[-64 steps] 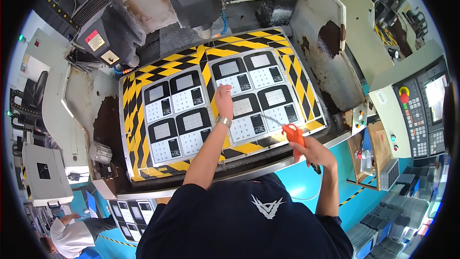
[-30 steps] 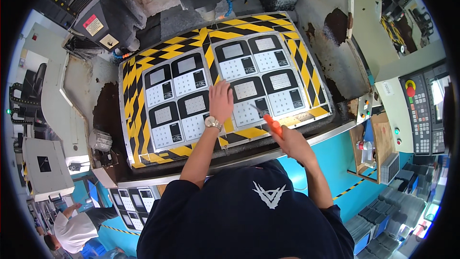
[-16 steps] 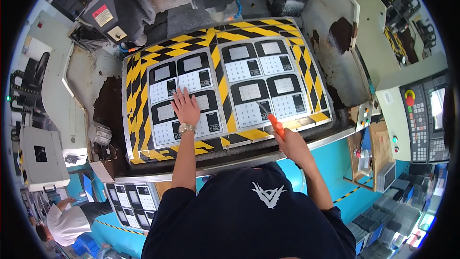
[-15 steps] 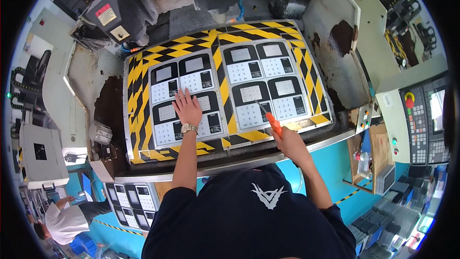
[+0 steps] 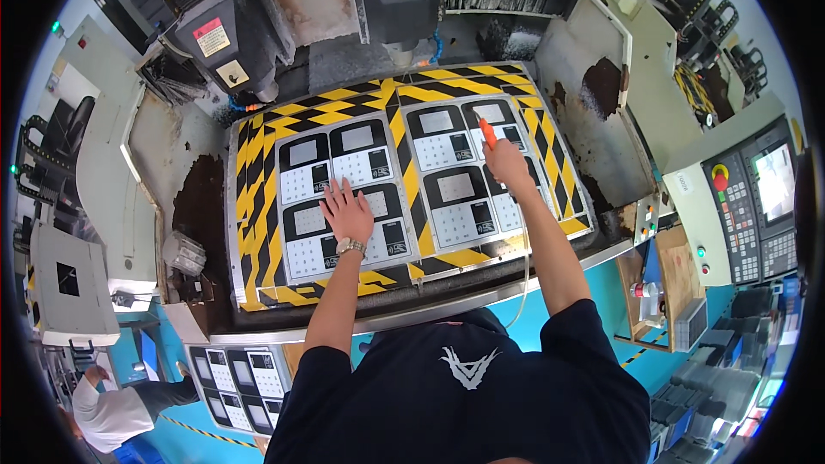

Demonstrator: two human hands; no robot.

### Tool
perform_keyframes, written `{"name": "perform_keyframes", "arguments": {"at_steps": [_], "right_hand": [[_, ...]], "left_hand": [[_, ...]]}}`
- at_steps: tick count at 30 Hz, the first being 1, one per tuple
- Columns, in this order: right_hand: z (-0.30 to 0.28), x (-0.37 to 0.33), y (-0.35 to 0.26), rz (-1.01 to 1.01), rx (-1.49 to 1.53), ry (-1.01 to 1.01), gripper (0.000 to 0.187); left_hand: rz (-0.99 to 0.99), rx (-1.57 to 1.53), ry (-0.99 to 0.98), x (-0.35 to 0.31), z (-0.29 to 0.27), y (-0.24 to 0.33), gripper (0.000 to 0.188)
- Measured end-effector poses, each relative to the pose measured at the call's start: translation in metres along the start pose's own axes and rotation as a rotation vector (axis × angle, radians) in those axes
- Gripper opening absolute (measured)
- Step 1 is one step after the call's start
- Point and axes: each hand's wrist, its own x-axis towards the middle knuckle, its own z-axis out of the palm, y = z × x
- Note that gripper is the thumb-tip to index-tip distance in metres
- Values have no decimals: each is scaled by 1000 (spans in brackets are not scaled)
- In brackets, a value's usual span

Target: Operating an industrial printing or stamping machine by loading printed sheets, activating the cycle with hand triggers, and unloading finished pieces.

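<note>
My left hand (image 5: 348, 213) lies flat with fingers spread on the left sheet of black-and-white keypad panels (image 5: 311, 249). A watch is on that wrist. My right hand (image 5: 509, 163) is wrapped round an orange air blow gun (image 5: 488, 132), held over the upper right panels of the right sheet (image 5: 453, 228). A pale thin hose (image 5: 527, 271) hangs from beneath that hand toward my body. Its nozzle is hard to make out against the panels. Both sheets lie on a fixture bed (image 5: 404, 180) covered with yellow-and-black striped tape.
Two dark machine spindle heads (image 5: 391, 0) stand behind the bed. At the right is a control panel (image 5: 756, 206) with a red button. A metal ledge (image 5: 412, 309) runs along the front. More keypad panels (image 5: 236, 387) stand lower left, near a person in white (image 5: 107, 417).
My right hand has moved the air blow gun away from me, from the lower panels to the upper right ones. My left hand stays flat on the left sheet. The camera view has shifted slightly.
</note>
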Motion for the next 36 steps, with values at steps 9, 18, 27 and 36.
{"name": "perform_keyframes", "arguments": {"at_steps": [9, 18, 27, 36], "right_hand": [[-2, 18, 37, -22, -232, 137, 50], [-19, -46, 5, -196, -121, -267, 43], [81, -88, -106, -206, -41, -215, 54], [127, -153, -211, -545, -59, -418, 52]], "left_hand": [[2, -35, 28, 1, 1, -4, 59], [126, -405, 183, 33, -34, -94, 36], [203, -180, 88, 46, -15, -133, 50], [176, -209, 97, 45, -28, -128, 49]]}}
